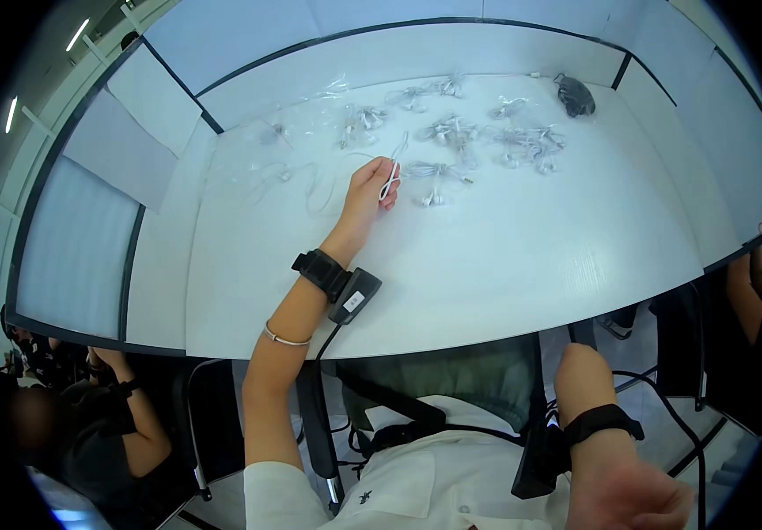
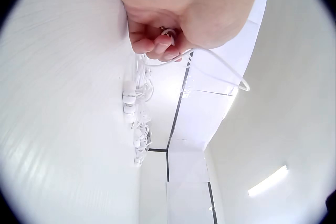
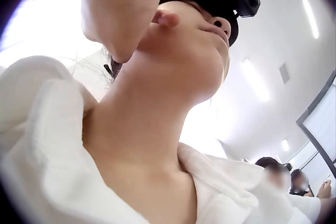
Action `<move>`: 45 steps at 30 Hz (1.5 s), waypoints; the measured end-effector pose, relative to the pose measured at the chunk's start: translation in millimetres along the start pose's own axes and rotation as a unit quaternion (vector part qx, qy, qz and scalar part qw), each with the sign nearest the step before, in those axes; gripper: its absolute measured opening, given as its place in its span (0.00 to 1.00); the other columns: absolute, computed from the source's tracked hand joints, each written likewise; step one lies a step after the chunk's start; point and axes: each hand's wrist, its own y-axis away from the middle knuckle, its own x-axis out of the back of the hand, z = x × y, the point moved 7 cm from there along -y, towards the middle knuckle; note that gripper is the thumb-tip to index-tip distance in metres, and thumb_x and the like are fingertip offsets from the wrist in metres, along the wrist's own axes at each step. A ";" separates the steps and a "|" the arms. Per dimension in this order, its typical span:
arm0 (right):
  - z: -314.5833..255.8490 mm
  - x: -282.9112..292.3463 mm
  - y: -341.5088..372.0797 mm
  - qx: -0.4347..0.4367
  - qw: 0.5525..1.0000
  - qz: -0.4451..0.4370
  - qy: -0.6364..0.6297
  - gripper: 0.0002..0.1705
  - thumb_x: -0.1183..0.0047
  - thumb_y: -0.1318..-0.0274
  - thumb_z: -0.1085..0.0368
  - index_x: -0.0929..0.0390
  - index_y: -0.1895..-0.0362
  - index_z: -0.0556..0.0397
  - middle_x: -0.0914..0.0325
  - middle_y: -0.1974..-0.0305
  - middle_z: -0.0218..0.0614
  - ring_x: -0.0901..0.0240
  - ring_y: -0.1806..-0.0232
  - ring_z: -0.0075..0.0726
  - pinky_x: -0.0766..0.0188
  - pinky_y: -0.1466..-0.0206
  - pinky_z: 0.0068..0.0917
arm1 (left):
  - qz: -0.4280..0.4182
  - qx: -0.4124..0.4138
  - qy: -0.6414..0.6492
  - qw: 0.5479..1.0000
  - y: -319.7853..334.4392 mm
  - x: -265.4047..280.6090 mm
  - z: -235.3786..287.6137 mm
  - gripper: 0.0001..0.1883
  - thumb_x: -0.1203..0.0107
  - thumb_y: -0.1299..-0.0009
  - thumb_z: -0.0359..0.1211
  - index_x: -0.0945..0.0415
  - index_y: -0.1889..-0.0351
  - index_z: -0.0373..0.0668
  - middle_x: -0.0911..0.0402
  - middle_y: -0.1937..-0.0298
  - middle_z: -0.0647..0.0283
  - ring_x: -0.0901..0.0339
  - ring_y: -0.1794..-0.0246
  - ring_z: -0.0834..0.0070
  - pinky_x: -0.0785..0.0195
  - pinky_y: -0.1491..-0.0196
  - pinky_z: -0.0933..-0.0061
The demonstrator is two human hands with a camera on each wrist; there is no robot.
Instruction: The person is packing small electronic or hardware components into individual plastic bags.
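Observation:
My left hand (image 1: 370, 196) is above the table, its fingers curled round a white cable (image 1: 390, 184) whose loop sticks out past the fingers. In the left wrist view the left hand (image 2: 178, 14) grips the same cable (image 2: 223, 62), with a loop hanging out to the right. Bundled white earphones (image 1: 434, 181) lie just right of that hand. My right hand (image 1: 633, 499) is raised close to the body, off the table. In the right wrist view the right hand (image 3: 123, 11) is at the neck and jaw, one fingertip showing, the other fingers mostly hidden.
Several more cable bundles (image 1: 451, 131) lie across the back of the white table (image 1: 522, 265). Clear plastic bags (image 1: 270, 137) are at the back left, a dark crumpled item (image 1: 573, 95) at the back right. Low partitions surround the table; people sit on both sides.

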 end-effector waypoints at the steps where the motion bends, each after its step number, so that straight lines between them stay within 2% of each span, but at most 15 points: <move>1: -0.2 0.4 -1.4 -0.002 1.000 -0.020 -0.010 0.14 0.59 0.43 0.57 0.36 0.81 0.41 0.38 0.85 0.08 0.49 0.88 0.11 0.54 0.80 0.14 | 0.000 -0.001 0.000 1.000 0.5 -0.3 0.1 0.12 0.57 0.28 0.41 0.34 0.69 0.43 0.41 0.81 0.75 0.46 0.83 0.88 0.50 0.77 0.84; 9: 13.7 -21.8 2.4 0.029 0.996 0.077 -0.032 0.13 0.58 0.44 0.56 0.35 0.80 0.41 0.38 0.84 0.07 0.49 0.88 0.11 0.54 0.80 0.13 | 0.001 -0.003 0.000 1.000 -0.7 0.0 -2.1 0.13 0.57 0.28 0.41 0.34 0.69 0.43 0.41 0.81 0.76 0.46 0.84 0.88 0.50 0.77 0.85; 15: 14.9 -22.5 -0.3 0.016 0.998 0.049 0.018 0.13 0.59 0.42 0.56 0.35 0.79 0.41 0.38 0.83 0.06 0.48 0.88 0.11 0.53 0.79 0.13 | -0.001 0.005 -0.004 1.000 0.4 -1.3 -1.3 0.13 0.57 0.28 0.41 0.34 0.69 0.43 0.42 0.81 0.76 0.47 0.84 0.88 0.50 0.77 0.85; 20: 17.6 -27.8 -0.2 0.031 0.998 0.048 0.003 0.12 0.59 0.42 0.56 0.34 0.78 0.42 0.37 0.84 0.08 0.47 0.88 0.11 0.52 0.79 0.13 | 0.007 0.007 -0.003 1.000 1.4 -1.8 -1.2 0.13 0.56 0.28 0.41 0.34 0.69 0.43 0.42 0.81 0.76 0.47 0.83 0.88 0.51 0.76 0.85; 24: 12.5 -21.8 2.9 0.059 0.994 0.088 -0.007 0.12 0.60 0.42 0.59 0.33 0.78 0.44 0.38 0.85 0.10 0.48 0.90 0.10 0.52 0.81 0.12 | 0.003 0.009 -0.004 1.000 0.5 -0.6 -1.5 0.14 0.56 0.28 0.42 0.34 0.69 0.43 0.42 0.81 0.76 0.47 0.83 0.88 0.51 0.76 0.85; 27: 16.5 -25.0 5.7 0.101 0.979 0.103 -0.143 0.12 0.60 0.42 0.61 0.33 0.79 0.46 0.38 0.86 0.12 0.48 0.90 0.09 0.53 0.81 0.11 | 0.013 0.014 -0.005 1.000 2.0 -1.7 -1.2 0.14 0.56 0.28 0.43 0.34 0.69 0.43 0.43 0.81 0.76 0.48 0.83 0.88 0.51 0.77 0.85; 31: 22.8 -28.6 12.3 0.093 0.974 0.131 -0.157 0.02 0.60 0.43 0.64 0.35 0.68 0.45 0.39 0.85 0.13 0.49 0.90 0.09 0.51 0.80 0.11 | 0.011 0.006 0.000 1.000 0.8 -0.4 -2.1 0.14 0.57 0.28 0.43 0.34 0.69 0.43 0.44 0.81 0.77 0.48 0.84 0.89 0.52 0.77 0.85; 32: 29.5 -16.8 24.4 0.042 0.977 0.132 -0.165 0.07 0.59 0.43 0.60 0.35 0.72 0.45 0.39 0.84 0.16 0.45 0.86 0.12 0.45 0.77 0.15 | 0.014 0.008 -0.004 1.000 0.4 1.3 -3.6 0.14 0.57 0.28 0.42 0.34 0.69 0.43 0.44 0.81 0.77 0.49 0.84 0.89 0.52 0.77 0.85; 34: 60.4 -19.0 44.6 -0.120 0.966 0.116 -0.195 0.14 0.59 0.43 0.56 0.37 0.80 0.44 0.42 0.84 0.19 0.46 0.84 0.14 0.41 0.75 0.20 | 0.018 0.007 -0.010 1.000 -1.7 2.0 -4.9 0.14 0.58 0.27 0.42 0.34 0.70 0.43 0.44 0.82 0.77 0.49 0.84 0.89 0.52 0.79 0.85; 37: 134.7 -61.8 96.0 -0.241 0.964 -0.105 -0.045 0.08 0.61 0.42 0.65 0.31 0.70 0.53 0.34 0.73 0.28 0.41 0.79 0.19 0.41 0.72 0.20 | 0.030 0.012 -0.040 0.999 -0.7 1.6 -4.0 0.13 0.59 0.27 0.41 0.34 0.70 0.44 0.44 0.82 0.77 0.49 0.85 0.90 0.53 0.80 0.86; 38: 159.3 -81.9 110.4 -0.348 0.920 -0.158 -0.088 0.09 0.59 0.42 0.63 0.30 0.69 0.54 0.33 0.74 0.28 0.41 0.79 0.19 0.41 0.72 0.20 | 0.033 0.010 -0.045 0.998 -0.6 1.9 -4.4 0.13 0.59 0.27 0.40 0.34 0.71 0.44 0.43 0.82 0.77 0.48 0.85 0.90 0.53 0.81 0.86; 39: 181.7 -100.8 129.1 -0.458 0.856 -0.207 -0.117 0.11 0.58 0.41 0.60 0.29 0.69 0.55 0.32 0.75 0.28 0.41 0.78 0.18 0.41 0.72 0.21 | 0.037 0.009 -0.051 0.998 -1.3 2.5 -5.2 0.13 0.59 0.27 0.39 0.33 0.71 0.44 0.43 0.82 0.77 0.48 0.85 0.90 0.53 0.81 0.86; 41: 212.9 -130.3 187.9 -0.614 0.707 -0.314 -0.160 0.16 0.55 0.41 0.55 0.27 0.69 0.56 0.30 0.78 0.28 0.40 0.78 0.19 0.41 0.73 0.24 | 0.041 -0.013 -0.091 0.995 -1.9 3.5 -2.5 0.13 0.59 0.27 0.39 0.33 0.72 0.43 0.41 0.81 0.76 0.46 0.84 0.88 0.52 0.81 0.85; 43: 225.7 -134.1 235.2 -0.622 0.701 -0.331 -0.110 0.16 0.55 0.41 0.56 0.27 0.69 0.57 0.33 0.79 0.27 0.41 0.77 0.17 0.43 0.73 0.20 | 0.038 -0.045 -0.157 0.986 -0.1 3.8 1.6 0.15 0.60 0.27 0.40 0.32 0.72 0.41 0.38 0.80 0.72 0.43 0.82 0.86 0.48 0.78 0.82; 45: 231.3 -133.1 252.3 -0.624 0.696 -0.350 -0.068 0.16 0.55 0.41 0.56 0.27 0.69 0.57 0.34 0.80 0.26 0.41 0.77 0.17 0.44 0.73 0.18 | 0.056 -0.141 -0.245 0.958 0.9 1.3 15.4 0.15 0.61 0.27 0.39 0.34 0.72 0.39 0.37 0.80 0.70 0.42 0.80 0.82 0.46 0.75 0.79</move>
